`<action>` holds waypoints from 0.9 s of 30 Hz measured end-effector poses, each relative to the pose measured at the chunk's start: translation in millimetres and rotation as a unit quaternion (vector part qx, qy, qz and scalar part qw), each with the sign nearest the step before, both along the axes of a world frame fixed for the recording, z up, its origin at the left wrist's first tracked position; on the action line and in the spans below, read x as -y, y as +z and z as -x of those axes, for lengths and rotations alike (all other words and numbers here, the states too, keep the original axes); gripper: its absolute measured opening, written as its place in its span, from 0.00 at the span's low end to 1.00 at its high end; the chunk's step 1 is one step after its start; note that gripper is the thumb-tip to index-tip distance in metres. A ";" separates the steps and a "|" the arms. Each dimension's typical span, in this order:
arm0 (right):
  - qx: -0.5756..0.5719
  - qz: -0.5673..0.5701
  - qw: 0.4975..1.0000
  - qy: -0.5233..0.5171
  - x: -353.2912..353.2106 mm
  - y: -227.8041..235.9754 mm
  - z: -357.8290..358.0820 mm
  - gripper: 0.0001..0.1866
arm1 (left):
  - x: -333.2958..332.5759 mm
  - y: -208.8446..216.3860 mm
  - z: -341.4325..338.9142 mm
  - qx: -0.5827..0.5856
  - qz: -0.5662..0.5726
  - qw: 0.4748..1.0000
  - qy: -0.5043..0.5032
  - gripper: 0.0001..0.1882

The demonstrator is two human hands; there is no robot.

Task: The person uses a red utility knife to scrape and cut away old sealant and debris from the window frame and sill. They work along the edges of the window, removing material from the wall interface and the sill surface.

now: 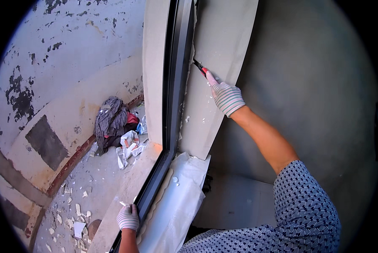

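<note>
My right hand, in a striped knit glove, is closed round the red and black handle of a knife-like tool. The tool's dark tip touches the ragged strip of pale foam between the dark window frame and the grey side wall of the opening. White crumbs cling to that wall below the tool. Lower left, my gloved left hand grips the bottom rail of the frame. A small white scrap shows by its fingertips.
White sheeting covers the sill, beside a wavy foam bead. Beyond the frame, a cloth heap and a white bag lie on the floor, with broken foam bits nearer. The wall behind has peeling paint.
</note>
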State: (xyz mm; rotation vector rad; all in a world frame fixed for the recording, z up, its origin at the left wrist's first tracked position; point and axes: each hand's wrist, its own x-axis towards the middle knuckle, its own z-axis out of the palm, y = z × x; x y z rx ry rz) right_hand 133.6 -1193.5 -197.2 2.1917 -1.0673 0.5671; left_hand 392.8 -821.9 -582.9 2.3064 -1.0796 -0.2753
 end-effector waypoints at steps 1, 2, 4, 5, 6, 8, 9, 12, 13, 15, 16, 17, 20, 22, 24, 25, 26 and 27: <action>-0.012 -0.023 1.000 -0.014 5.5 -26.6 3.0 0.37 | 2.4 -5.7 4.9 -0.012 0.024 1.000 -0.002 0.17; -0.016 -0.047 0.998 -0.025 6.3 -49.4 10.3 0.39 | 3.6 -9.1 8.8 -0.016 0.049 0.999 -0.001 0.17; -0.029 -0.096 0.994 -0.038 -3.2 -87.3 5.3 0.42 | -1.3 -13.5 0.7 0.005 0.027 1.000 -0.006 0.17; -0.038 -0.109 0.992 -0.040 -5.8 -103.8 4.3 0.42 | -2.9 -11.7 -2.8 0.015 0.017 1.000 -0.010 0.17; -0.047 -0.123 0.990 -0.043 -6.3 -119.2 2.9 0.43 | -4.7 -10.3 -4.2 0.010 0.018 1.000 -0.006 0.17; -0.064 -0.125 0.989 -0.042 -0.8 -152.6 14.2 0.41 | -2.0 -9.8 1.5 -0.003 0.021 1.000 -0.009 0.16; -0.068 -0.103 0.992 -0.030 1.7 -170.5 15.8 0.40 | -2.5 -10.7 0.0 -0.010 0.026 1.000 -0.013 0.16; -0.066 -0.099 0.993 -0.022 -0.3 -206.3 9.9 0.39 | -5.2 -12.4 -3.2 0.002 0.039 0.999 -0.006 0.16; -0.063 -0.108 0.992 -0.025 -1.5 -214.9 6.9 0.39 | -5.6 -12.5 -4.5 -0.005 0.036 0.999 -0.007 0.15; -0.054 -0.122 0.991 -0.005 6.2 -231.3 10.7 0.38 | -5.7 -10.3 -5.9 -0.012 0.041 0.999 -0.008 0.15; -0.049 -0.129 0.990 0.004 9.4 -240.1 13.2 0.38 | -5.7 -8.8 -6.4 -0.016 0.042 0.999 -0.011 0.15; -0.092 -0.172 0.981 -0.014 5.7 -237.1 11.4 0.40 | -6.0 -1.8 -5.7 -0.018 0.051 0.999 -0.007 0.15; -0.135 -0.303 0.942 -0.048 -2.1 -245.5 8.0 0.43 | -10.3 22.8 -9.1 -0.023 0.028 0.999 -0.006 0.14; -0.151 -0.327 0.931 -0.060 -3.7 -247.2 5.0 0.42 | -11.0 37.8 -10.7 -0.020 0.039 0.999 -0.008 0.14; -0.164 -0.352 0.919 -0.070 -4.3 -252.3 1.2 0.42 | -10.7 50.9 -13.1 -0.031 0.050 0.998 -0.012 0.14; -0.186 -0.363 0.910 -0.069 -2.1 -259.6 4.4 0.41 | -9.7 53.7 -14.5 -0.014 0.049 0.999 -0.010 0.14; -0.204 -0.372 0.903 -0.066 -0.9 -263.2 3.8 0.41 | -9.5 60.3 -17.5 -0.019 0.041 0.999 -0.008 0.14; -0.221 -0.380 0.896 -0.064 0.0 -266.8 3.4 0.40 | -9.4 66.8 -17.4 -0.023 0.034 0.999 -0.007 0.14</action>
